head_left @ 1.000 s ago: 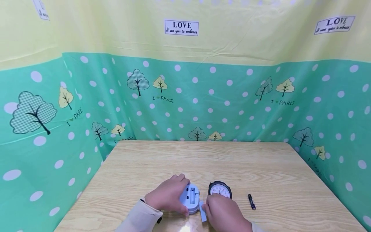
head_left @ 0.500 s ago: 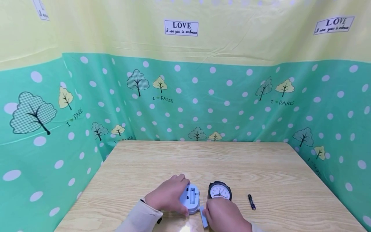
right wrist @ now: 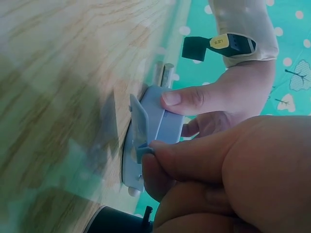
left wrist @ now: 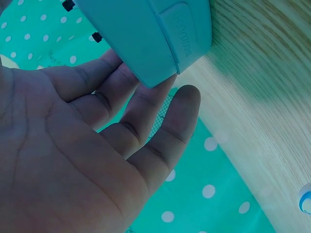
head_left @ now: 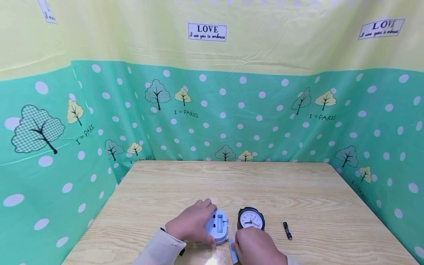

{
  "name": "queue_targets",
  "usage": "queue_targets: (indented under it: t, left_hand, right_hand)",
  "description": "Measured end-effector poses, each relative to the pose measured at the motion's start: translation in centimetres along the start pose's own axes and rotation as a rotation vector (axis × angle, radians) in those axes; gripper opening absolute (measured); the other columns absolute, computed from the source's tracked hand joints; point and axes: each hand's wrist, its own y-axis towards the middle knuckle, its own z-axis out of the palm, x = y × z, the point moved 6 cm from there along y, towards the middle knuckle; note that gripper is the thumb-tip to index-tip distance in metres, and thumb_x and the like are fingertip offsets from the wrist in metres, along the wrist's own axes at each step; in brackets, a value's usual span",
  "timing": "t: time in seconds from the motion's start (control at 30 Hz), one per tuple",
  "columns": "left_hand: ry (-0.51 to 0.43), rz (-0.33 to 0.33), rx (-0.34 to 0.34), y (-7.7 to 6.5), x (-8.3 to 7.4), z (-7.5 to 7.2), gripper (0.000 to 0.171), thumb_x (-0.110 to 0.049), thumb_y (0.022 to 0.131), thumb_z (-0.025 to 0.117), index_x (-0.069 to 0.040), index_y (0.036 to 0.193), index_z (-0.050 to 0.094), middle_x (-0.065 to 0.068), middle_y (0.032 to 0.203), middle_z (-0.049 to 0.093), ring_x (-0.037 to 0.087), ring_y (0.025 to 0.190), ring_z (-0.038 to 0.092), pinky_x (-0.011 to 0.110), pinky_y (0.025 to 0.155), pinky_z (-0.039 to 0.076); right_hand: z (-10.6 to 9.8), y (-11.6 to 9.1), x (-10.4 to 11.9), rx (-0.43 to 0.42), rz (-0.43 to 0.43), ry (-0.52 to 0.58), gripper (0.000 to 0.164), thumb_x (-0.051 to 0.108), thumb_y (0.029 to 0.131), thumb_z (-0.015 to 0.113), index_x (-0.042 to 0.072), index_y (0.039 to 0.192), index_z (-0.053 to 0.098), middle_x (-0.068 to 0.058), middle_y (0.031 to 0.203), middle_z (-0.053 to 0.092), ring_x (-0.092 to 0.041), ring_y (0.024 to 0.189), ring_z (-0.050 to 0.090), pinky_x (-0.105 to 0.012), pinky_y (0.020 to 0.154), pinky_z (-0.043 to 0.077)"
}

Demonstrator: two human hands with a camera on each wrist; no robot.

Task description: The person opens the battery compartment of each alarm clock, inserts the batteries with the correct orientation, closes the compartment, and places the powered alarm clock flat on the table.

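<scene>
Pulled a little toward the near side of the counter (head_left: pixel 225 184) since a second ago: the blue cover (head_left: pixel 233 251), moved along with the right hand (head_left: pixel 256 243). Its tab is pinched between thumb and forefinger, that grip closed down to a thin edge. The blue case (head_left: pixel 218 235), on the counter, is spanned by the left hand (head_left: pixel 194 222), thumb near, fingers far, presumably to be steadied with its slot (head_left: pixel 220 223) facing up. Beyond the black clock (head_left: pixel 251 211), a battery (head_left: pixel 287 231) is seen lying apart.

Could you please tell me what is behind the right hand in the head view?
Behind the right hand, a black alarm clock shows its upper rim and most of its white dial; the hand covers the clock's lower part.
</scene>
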Motion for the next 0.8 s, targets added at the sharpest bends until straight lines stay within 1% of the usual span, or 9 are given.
queue_targets:
  t: [0.4, 0.53, 0.63, 0.8]
  left_hand:
    - [0.010, 0.008, -0.006, 0.04, -0.05, -0.07, 0.102, -0.060, 0.059, 0.094, -0.011, 0.141, 0.058, -0.007, 0.116, 0.058, 0.008, 0.098, 0.049, 0.027, 0.089, 0.051]
    - [0.014, 0.013, -0.008, 0.02, -0.07, -0.09, 0.101, -0.060, 0.059, 0.093, -0.011, 0.140, 0.058, -0.007, 0.116, 0.057, 0.008, 0.097, 0.049, 0.027, 0.088, 0.051]
    - [0.019, 0.018, -0.012, -0.01, -0.10, -0.13, 0.101, -0.060, 0.059, 0.093, -0.010, 0.140, 0.058, -0.006, 0.115, 0.057, 0.008, 0.096, 0.049, 0.027, 0.087, 0.051]
    - [0.012, 0.013, -0.008, -0.03, -0.05, -0.10, 0.102, -0.060, 0.059, 0.094, -0.010, 0.140, 0.058, -0.007, 0.116, 0.057, 0.008, 0.098, 0.048, 0.027, 0.088, 0.051]
  right_hand:
    - [0.27, -0.01, -0.02, 0.068, 0.026, 0.034, 0.030, 0.034, 0.095, 0.071, 0.023, 0.068, 0.062, 0.011, 0.060, 0.053, -0.008, 0.055, 0.049, -0.035, 0.054, 0.041]
    - [0.38, -0.07, -0.04, 0.066, 0.017, 0.038, 0.031, 0.033, 0.095, 0.071, 0.023, 0.067, 0.061, 0.011, 0.059, 0.052, -0.008, 0.054, 0.048, -0.034, 0.052, 0.040]
    - [0.45, -0.09, -0.03, 0.048, 0.001, 0.029, 0.032, 0.033, 0.095, 0.071, 0.023, 0.066, 0.060, 0.011, 0.059, 0.052, -0.008, 0.054, 0.048, -0.034, 0.052, 0.040]
    - [0.59, 0.00, -0.09, 0.042, -0.006, 0.022, 0.031, 0.034, 0.094, 0.072, 0.023, 0.067, 0.061, 0.011, 0.060, 0.052, -0.008, 0.055, 0.048, -0.034, 0.052, 0.040]
